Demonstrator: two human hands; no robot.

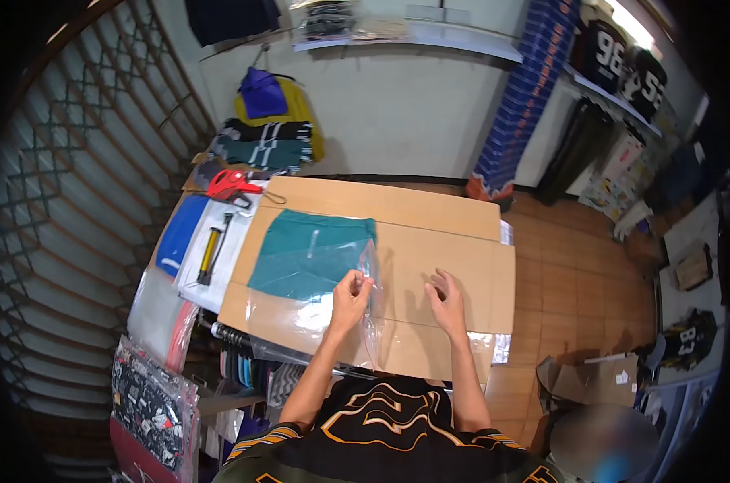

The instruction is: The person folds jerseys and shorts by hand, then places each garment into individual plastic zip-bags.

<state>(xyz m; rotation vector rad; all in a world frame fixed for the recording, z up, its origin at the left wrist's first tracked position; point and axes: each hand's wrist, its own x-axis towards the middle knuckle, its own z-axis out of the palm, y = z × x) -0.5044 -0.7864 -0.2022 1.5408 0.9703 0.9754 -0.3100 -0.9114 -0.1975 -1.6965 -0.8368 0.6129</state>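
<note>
- Left grip (353, 291): pinching flat, clear plastic bag (291, 324), overlapping folded teal cloth garment (312, 229).
- Right grip (444, 298): fingers parted, right of garment.
- Flat brown cardboard (445, 241): beneath garment.

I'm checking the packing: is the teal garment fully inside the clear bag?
No, the teal garment isn't: its upper part lies bare beyond the clear bag, which covers the rest.

"What's the left hand (350, 303) doing?"

"Pinching the edge of a clear plastic bag (291, 324), which lies partly over a teal garment (300, 233)."

"And the right hand (448, 307)?"

"Open, loosely curled, over the cardboard (445, 245). A red tool (229, 183) lies beyond, to the left."
</note>
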